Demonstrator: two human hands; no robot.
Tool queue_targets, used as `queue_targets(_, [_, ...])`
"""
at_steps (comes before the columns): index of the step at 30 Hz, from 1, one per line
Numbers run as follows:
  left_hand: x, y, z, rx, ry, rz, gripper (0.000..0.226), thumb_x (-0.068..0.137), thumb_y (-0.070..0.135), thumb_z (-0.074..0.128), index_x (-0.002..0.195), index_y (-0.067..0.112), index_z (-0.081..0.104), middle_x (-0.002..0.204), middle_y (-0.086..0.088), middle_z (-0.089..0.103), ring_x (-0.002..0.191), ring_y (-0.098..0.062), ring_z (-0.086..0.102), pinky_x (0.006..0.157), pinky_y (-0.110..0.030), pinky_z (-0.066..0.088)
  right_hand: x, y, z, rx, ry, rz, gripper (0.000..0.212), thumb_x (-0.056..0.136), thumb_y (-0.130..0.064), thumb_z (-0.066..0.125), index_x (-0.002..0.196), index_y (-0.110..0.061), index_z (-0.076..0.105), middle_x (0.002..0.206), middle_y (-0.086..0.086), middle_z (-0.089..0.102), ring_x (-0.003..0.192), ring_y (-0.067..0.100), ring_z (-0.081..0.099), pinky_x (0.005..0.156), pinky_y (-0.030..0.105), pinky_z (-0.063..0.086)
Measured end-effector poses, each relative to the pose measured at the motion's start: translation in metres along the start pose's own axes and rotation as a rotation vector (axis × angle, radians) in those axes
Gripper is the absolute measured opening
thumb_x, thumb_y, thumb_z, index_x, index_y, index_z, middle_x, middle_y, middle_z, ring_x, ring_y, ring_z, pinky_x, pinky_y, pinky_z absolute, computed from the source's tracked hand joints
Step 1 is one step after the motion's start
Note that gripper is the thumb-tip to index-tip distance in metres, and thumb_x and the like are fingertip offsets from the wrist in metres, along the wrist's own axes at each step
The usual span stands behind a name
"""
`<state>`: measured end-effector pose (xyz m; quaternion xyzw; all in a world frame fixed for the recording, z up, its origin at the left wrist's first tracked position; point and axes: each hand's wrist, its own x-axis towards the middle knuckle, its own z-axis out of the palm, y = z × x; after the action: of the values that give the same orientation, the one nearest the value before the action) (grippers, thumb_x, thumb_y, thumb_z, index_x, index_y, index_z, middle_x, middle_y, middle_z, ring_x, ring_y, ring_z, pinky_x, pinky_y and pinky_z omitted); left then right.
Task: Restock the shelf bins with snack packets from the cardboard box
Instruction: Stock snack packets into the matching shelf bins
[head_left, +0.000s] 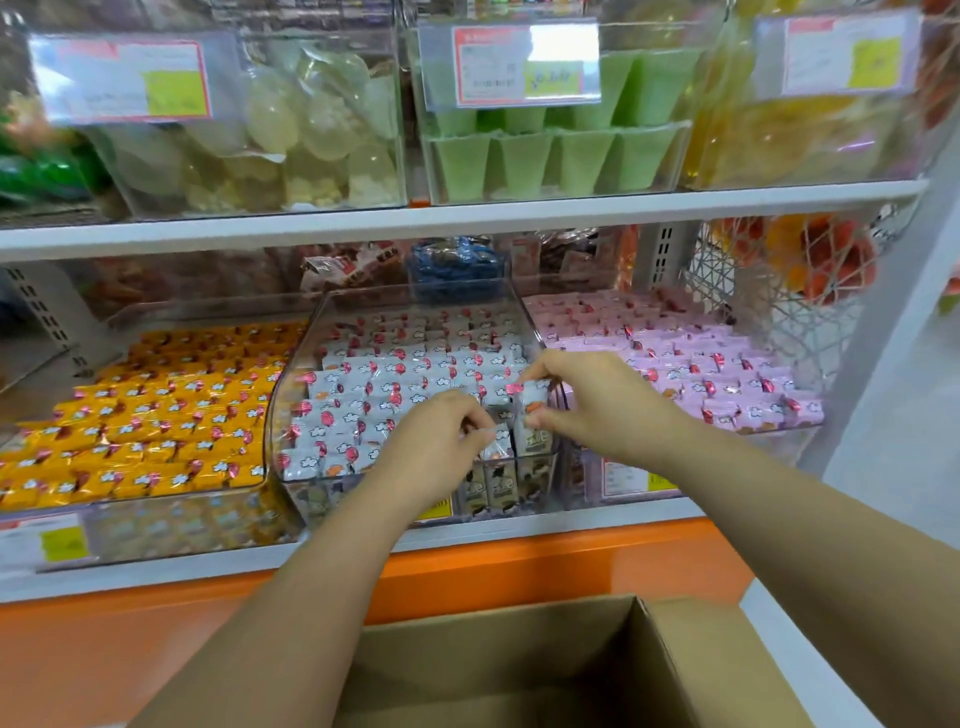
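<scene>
A clear middle bin on the lower shelf holds rows of white snack packets with red ends. My right hand pinches one white packet upright over the bin's front right corner. Just left of it, my left hand pinches another small packet down among the packets at the front. The open cardboard box sits below my arms at the bottom; the part of its inside that shows holds no packets.
A bin of yellow packets stands to the left and a bin of pink packets to the right. Upper shelf bins hold pale jellies and green cups. An orange shelf base runs below.
</scene>
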<state>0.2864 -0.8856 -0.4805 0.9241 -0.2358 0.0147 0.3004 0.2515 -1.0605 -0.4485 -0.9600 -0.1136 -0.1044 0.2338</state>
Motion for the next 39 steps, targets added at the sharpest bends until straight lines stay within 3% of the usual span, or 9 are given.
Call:
queue_targets(4, [-0.004,-0.003,0.005,-0.049,0.077,0.001,0.01,0.094,0.02,0.056,0.085,0.023,0.057,0.092,0.008,0.057,0.09,-0.011,0.053,0.081,-0.03,0.044,0.003,-0.003,0.014,-0.166,-0.021,-0.046,0.038,0.084,-0.031,0.069,0.121,-0.022,0.061,0.116,0.006,0.056,0.119,0.022,0.042,0.096,0.032,0.034])
queue_targets(11, [-0.016,-0.004,0.011,-0.031,0.193,0.106,0.011,0.096,0.023,0.053,0.101,0.018,0.061,0.1,0.01,0.058,0.093,-0.01,0.055,0.082,-0.032,0.048,-0.01,-0.008,0.003,-0.39,-0.007,-0.1,0.035,0.086,-0.039,0.064,0.121,-0.031,0.061,0.12,0.002,0.054,0.124,0.019,0.035,0.104,0.029,0.019])
queue_targets(15, [-0.016,-0.002,0.009,0.173,0.149,0.179,0.017,0.097,0.029,0.051,0.107,0.022,0.062,0.108,0.01,0.06,0.1,-0.012,0.055,0.086,-0.029,0.04,-0.009,-0.014,-0.002,-0.534,-0.043,-0.064,0.034,0.091,-0.045,0.054,0.124,-0.038,0.057,0.11,0.003,0.059,0.117,0.02,0.041,0.095,0.034,0.025])
queue_targets(21, [-0.006,0.006,0.009,0.339,0.134,0.08,0.016,0.097,0.032,0.049,0.105,0.028,0.062,0.112,0.01,0.062,0.106,-0.014,0.054,0.092,-0.032,0.032,0.004,-0.013,0.016,-0.565,-0.037,0.016,0.028,0.095,-0.044,0.047,0.118,-0.036,0.062,0.104,-0.002,0.069,0.107,0.022,0.054,0.094,0.037,0.028])
queue_targets(24, [-0.004,0.011,0.007,0.34,0.09,0.048,0.015,0.095,0.03,0.053,0.106,0.028,0.063,0.111,0.008,0.063,0.107,-0.016,0.056,0.093,-0.035,0.037,0.002,-0.011,0.016,-0.54,-0.059,0.0,0.026,0.097,-0.039,0.046,0.117,-0.035,0.062,0.102,-0.002,0.069,0.101,0.022,0.06,0.097,0.037,0.031])
queue_targets(27, [-0.005,0.011,0.005,0.18,0.035,0.039,0.016,0.09,0.035,0.06,0.103,0.027,0.063,0.109,0.007,0.058,0.103,-0.014,0.055,0.092,-0.037,0.046,-0.011,-0.008,0.011,-0.384,-0.125,-0.042,0.028,0.097,-0.036,0.049,0.123,-0.034,0.059,0.114,-0.003,0.065,0.103,0.022,0.059,0.082,0.034,0.045])
queue_targets(31, [-0.002,0.014,-0.002,0.028,-0.043,0.036,0.045,0.088,0.042,0.063,0.128,0.025,0.054,0.122,0.007,0.057,0.11,-0.011,0.054,0.096,-0.035,0.046,-0.021,0.004,-0.003,-0.152,0.056,0.022,0.034,0.094,-0.032,0.055,0.128,-0.028,0.056,0.13,-0.011,0.053,0.104,0.017,0.057,0.086,0.034,0.047])
queue_targets(36, [0.018,0.025,0.005,0.239,-0.13,0.086,0.051,0.088,0.046,0.062,0.132,0.022,0.053,0.127,0.0,0.054,0.117,-0.021,0.05,0.096,-0.039,0.045,-0.026,0.027,-0.004,-0.049,0.091,0.159,0.035,0.093,-0.028,0.057,0.128,-0.024,0.056,0.125,-0.005,0.057,0.101,0.017,0.055,0.089,0.037,0.046])
queue_targets(39, [0.031,0.028,0.002,0.396,-0.165,0.125,0.054,0.088,0.05,0.059,0.133,0.021,0.053,0.138,0.002,0.042,0.124,-0.021,0.041,0.1,-0.04,0.04,-0.021,0.031,0.001,-0.028,0.07,0.14,0.031,0.093,-0.027,0.056,0.123,-0.023,0.06,0.114,-0.008,0.063,0.078,0.006,0.052,0.076,0.026,0.041])
